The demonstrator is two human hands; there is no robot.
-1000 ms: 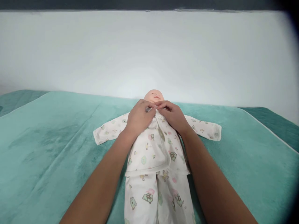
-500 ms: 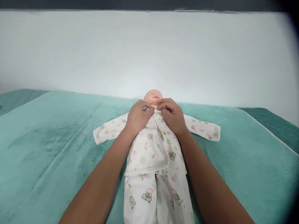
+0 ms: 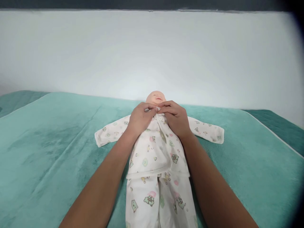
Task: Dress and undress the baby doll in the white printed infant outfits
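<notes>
A baby doll [image 3: 156, 96] lies on its back, head away from me. It is dressed in a white long-sleeved shirt [image 3: 150, 155] printed with small bears, and matching trousers [image 3: 147, 205]. At the shirt's collar, just under the doll's chin, my left hand [image 3: 142, 117] pinches the cloth between thumb and fingers. My right hand [image 3: 175, 116] meets it there, its fingertips closed on the same collar edge. A round white button [image 3: 161, 118] shows just below the fingertips. What exactly lies between the fingers is mostly hidden.
Beneath the doll a light green plush blanket [image 3: 59, 142] is spread. Darker green quilted cloth [image 3: 280, 126] shows at both far sides. Behind the blanket rises a white wall [image 3: 152, 53] with a dark band along its top. Both shirt sleeves [image 3: 206, 129] stretch out sideways.
My right fingertips have moved slightly left, closing onto the collar against my left fingers. The button below is more visible. The doll lies as before.
</notes>
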